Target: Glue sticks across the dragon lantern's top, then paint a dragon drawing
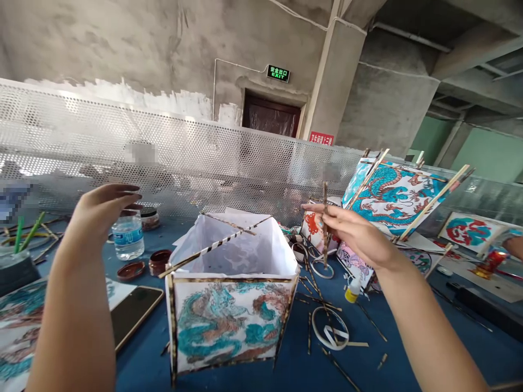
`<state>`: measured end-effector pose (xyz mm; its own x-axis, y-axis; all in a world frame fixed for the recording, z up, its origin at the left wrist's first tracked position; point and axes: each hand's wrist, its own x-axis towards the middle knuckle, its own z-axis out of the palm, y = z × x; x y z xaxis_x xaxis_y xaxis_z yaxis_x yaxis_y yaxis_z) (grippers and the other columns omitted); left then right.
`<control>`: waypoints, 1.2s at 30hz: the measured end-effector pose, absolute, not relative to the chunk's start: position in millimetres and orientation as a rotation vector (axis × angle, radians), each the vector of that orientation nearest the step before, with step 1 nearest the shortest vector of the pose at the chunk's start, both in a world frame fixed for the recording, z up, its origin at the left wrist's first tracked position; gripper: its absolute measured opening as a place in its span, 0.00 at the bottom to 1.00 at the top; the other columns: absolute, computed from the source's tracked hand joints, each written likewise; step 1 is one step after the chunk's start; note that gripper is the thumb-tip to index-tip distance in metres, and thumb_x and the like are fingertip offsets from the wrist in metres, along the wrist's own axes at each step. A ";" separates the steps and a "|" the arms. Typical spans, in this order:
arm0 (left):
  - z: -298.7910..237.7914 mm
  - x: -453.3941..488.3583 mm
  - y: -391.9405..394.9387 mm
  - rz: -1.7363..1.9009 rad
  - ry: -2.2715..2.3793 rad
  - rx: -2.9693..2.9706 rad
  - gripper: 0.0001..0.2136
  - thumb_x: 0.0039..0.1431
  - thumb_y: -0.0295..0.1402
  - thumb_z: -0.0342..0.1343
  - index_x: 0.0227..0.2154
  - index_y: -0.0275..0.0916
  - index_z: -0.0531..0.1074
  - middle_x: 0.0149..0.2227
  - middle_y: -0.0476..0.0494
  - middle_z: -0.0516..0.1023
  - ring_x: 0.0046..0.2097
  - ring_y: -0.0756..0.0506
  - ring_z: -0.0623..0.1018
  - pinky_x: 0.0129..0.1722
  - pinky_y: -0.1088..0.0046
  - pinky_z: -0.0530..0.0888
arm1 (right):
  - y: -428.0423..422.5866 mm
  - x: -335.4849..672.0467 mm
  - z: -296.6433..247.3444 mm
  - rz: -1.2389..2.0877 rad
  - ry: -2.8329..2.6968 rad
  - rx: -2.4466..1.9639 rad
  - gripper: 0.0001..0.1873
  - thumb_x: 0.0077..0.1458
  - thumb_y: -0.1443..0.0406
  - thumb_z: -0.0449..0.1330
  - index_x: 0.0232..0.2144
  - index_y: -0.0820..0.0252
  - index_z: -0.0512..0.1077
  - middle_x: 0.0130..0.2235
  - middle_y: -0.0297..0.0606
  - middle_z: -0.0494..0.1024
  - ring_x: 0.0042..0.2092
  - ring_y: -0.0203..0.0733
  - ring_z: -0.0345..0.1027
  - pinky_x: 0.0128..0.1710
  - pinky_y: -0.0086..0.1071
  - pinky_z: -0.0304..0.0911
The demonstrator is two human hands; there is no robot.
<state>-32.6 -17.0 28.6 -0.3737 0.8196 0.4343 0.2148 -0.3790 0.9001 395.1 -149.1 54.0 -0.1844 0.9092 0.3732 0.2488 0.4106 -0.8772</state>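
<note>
Head view shows the paper box (232,326) on the desk (294,370), seemingly mostly built, front painted and edged, crossed sticks (208,250) over its open top, the left hand (100,206) loosely spread, the right hand (355,231) pinching an upright stick (325,245) not yet attached.

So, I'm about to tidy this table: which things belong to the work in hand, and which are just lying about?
Seem part of the work:
stick, in the right hand
paper box, edged with sticks
loose sticks
tape roll

Seem just lying about:
phone
water bottle, near the left hand
</note>
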 end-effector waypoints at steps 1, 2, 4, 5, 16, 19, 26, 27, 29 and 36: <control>27.6 -33.5 -15.8 1.797 1.395 1.403 0.18 0.40 0.29 0.62 0.38 0.33 0.74 0.31 0.46 0.75 0.28 0.49 0.75 0.29 0.73 0.73 | -147.8 386.1 63.9 0.971 -1.697 -1.003 0.18 0.54 0.61 0.56 0.48 0.56 0.70 0.35 0.37 0.72 0.33 0.37 0.67 0.30 0.30 0.65; 27.0 -33.9 -15.1 1.786 1.402 1.400 0.18 0.40 0.30 0.62 0.38 0.33 0.74 0.31 0.46 0.75 0.28 0.49 0.75 0.29 0.74 0.73 | -144.5 376.7 71.4 1.091 -1.725 -0.991 0.19 0.53 0.62 0.57 0.48 0.57 0.70 0.31 0.36 0.71 0.29 0.35 0.65 0.25 0.29 0.64; 26.4 -34.0 -14.7 1.753 1.423 1.377 0.18 0.41 0.29 0.62 0.39 0.34 0.73 0.31 0.46 0.74 0.28 0.49 0.75 0.29 0.74 0.73 | -133.1 358.9 79.1 1.236 -1.793 -0.987 0.24 0.49 0.67 0.61 0.51 0.58 0.67 0.27 0.33 0.70 0.24 0.32 0.64 0.21 0.26 0.62; 26.2 -34.2 -14.5 1.737 1.437 1.356 0.19 0.41 0.29 0.62 0.40 0.34 0.73 0.31 0.46 0.74 0.29 0.49 0.75 0.30 0.75 0.73 | -126.1 351.4 79.8 1.262 -1.831 -0.996 0.27 0.47 0.69 0.62 0.52 0.58 0.66 0.25 0.32 0.70 0.23 0.31 0.64 0.20 0.26 0.62; 17.5 -51.4 -5.0 1.655 1.473 1.332 0.24 0.37 0.31 0.64 0.42 0.33 0.71 0.32 0.44 0.74 0.30 0.47 0.76 0.30 0.73 0.73 | -104.2 322.9 87.9 1.201 -2.064 -1.204 0.20 0.43 0.70 0.63 0.42 0.62 0.74 0.27 0.33 0.71 0.23 0.30 0.64 0.20 0.25 0.63; 14.3 -54.8 -2.5 1.653 1.466 1.362 0.24 0.35 0.34 0.64 0.41 0.34 0.71 0.33 0.43 0.74 0.30 0.47 0.76 0.29 0.73 0.73 | -104.5 323.0 93.2 1.241 -2.072 -1.221 0.26 0.44 0.69 0.63 0.49 0.64 0.70 0.28 0.34 0.71 0.25 0.31 0.65 0.22 0.25 0.64; 12.8 -54.9 -2.3 1.666 1.449 1.365 0.25 0.33 0.36 0.63 0.39 0.33 0.71 0.32 0.42 0.74 0.30 0.47 0.76 0.28 0.72 0.73 | -101.0 330.9 92.8 1.147 -2.038 -1.078 0.34 0.48 0.70 0.61 0.57 0.51 0.58 0.32 0.32 0.69 0.28 0.32 0.68 0.28 0.27 0.67; 13.2 -54.1 -2.8 1.665 1.449 1.363 0.25 0.32 0.36 0.63 0.38 0.33 0.71 0.32 0.42 0.73 0.30 0.46 0.76 0.28 0.72 0.73 | -101.5 330.9 92.8 1.093 -2.043 -1.047 0.26 0.48 0.69 0.61 0.52 0.56 0.65 0.32 0.33 0.69 0.28 0.32 0.67 0.29 0.28 0.67; 13.9 -52.5 -3.7 1.660 1.450 1.354 0.25 0.31 0.37 0.64 0.38 0.34 0.71 0.32 0.43 0.73 0.30 0.46 0.76 0.28 0.72 0.72 | -103.3 330.4 94.1 0.971 -2.015 -0.965 0.16 0.50 0.67 0.60 0.44 0.61 0.70 0.32 0.35 0.70 0.30 0.32 0.68 0.29 0.28 0.67; 11.7 -53.6 -0.6 1.614 1.457 1.377 0.25 0.32 0.37 0.63 0.39 0.34 0.70 0.30 0.45 0.73 0.28 0.49 0.75 0.26 0.75 0.71 | -102.9 338.4 103.7 0.675 -1.727 -0.704 0.24 0.42 0.70 0.63 0.45 0.55 0.69 0.43 0.36 0.72 0.38 0.35 0.68 0.29 0.27 0.65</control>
